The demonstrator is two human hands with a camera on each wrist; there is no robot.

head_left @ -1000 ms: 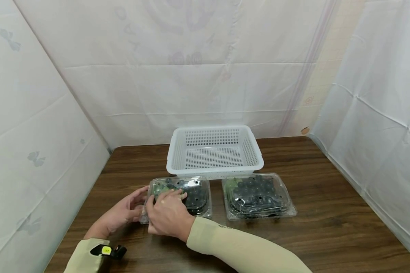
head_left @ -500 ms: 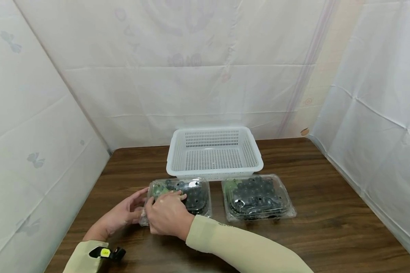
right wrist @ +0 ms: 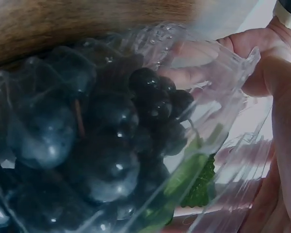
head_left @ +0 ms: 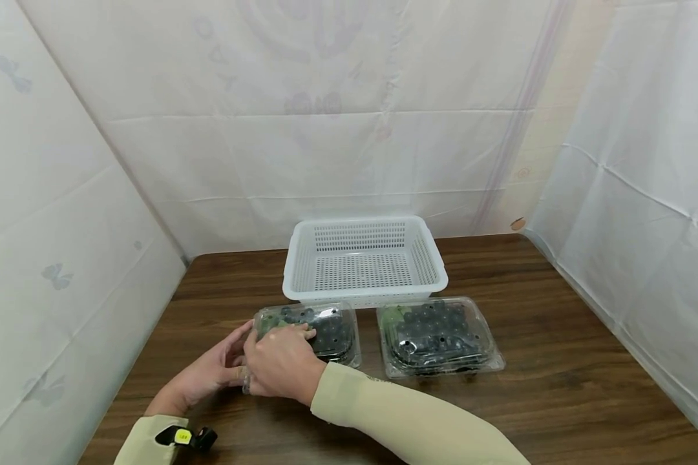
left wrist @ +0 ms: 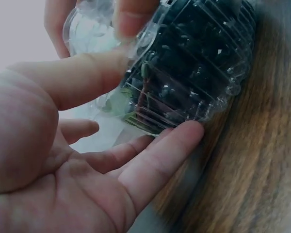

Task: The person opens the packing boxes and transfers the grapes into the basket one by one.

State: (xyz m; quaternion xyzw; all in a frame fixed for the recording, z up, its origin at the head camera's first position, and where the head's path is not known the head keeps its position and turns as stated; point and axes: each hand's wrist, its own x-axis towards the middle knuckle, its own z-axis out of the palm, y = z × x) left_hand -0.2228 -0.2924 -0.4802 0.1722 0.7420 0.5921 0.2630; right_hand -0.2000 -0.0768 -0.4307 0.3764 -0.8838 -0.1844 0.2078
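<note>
A clear plastic clamshell (head_left: 334,336) of dark grapes (right wrist: 106,141) sits left of centre on the table, a green leaf (right wrist: 199,174) inside it. My left hand (head_left: 212,371) grips its left end. The left wrist view shows that thumb at the rim and a fingertip (left wrist: 186,133) against the ribbed wall. My right hand (head_left: 282,361) reaches across and holds the same end, its fingers bent over the lid and its thumb at the near-left edge. Much of the left end is hidden under the hands.
Just right of it lies a second clamshell (head_left: 439,336) of grapes, lid down. Behind both stands a white perforated basket (head_left: 366,294) with nothing in it. Pale sheeting (head_left: 349,155) walls the wooden table (head_left: 558,361) at the back and sides.
Both hands stay on the left clamshell with only small shifts at its left end; the right hand has moved slightly left, closer to the left thumb. The other clamshell and basket stay put.
</note>
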